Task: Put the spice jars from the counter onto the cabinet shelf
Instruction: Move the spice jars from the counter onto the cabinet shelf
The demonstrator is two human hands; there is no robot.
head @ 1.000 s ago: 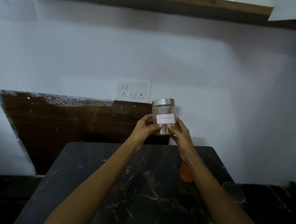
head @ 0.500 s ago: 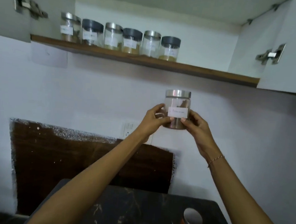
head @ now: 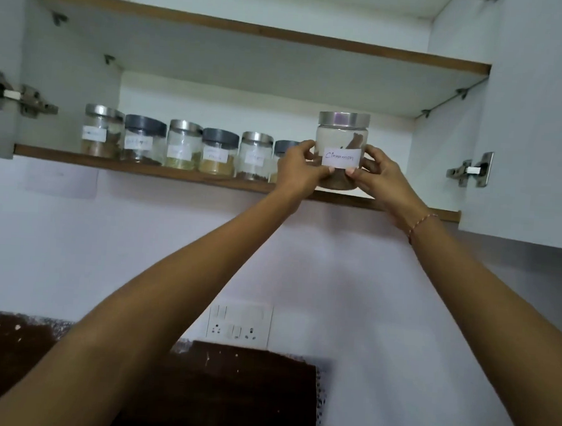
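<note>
A clear cinnamon jar [head: 342,141] with a silver lid and a white label is held up at the front edge of the lower cabinet shelf [head: 144,167], at the right end of the jar row. My left hand [head: 300,169] grips its left side and my right hand [head: 379,177] grips its right side. I cannot tell whether its base touches the shelf. Several labelled spice jars [head: 185,144] stand in a row on the shelf to the left. The nearest one is partly hidden behind my left hand.
Both cabinet doors stand open, with hinges at the left [head: 23,96] and right [head: 471,170]. An upper shelf [head: 284,37] spans the cabinet above. A wall socket panel [head: 238,324] and a dark brown backsplash [head: 196,388] lie below.
Both hands have lifted the cinnamon jar from above the counter up to the cabinet shelf. My view has tilted upward, so the counter and its jars have dropped out of sight.
</note>
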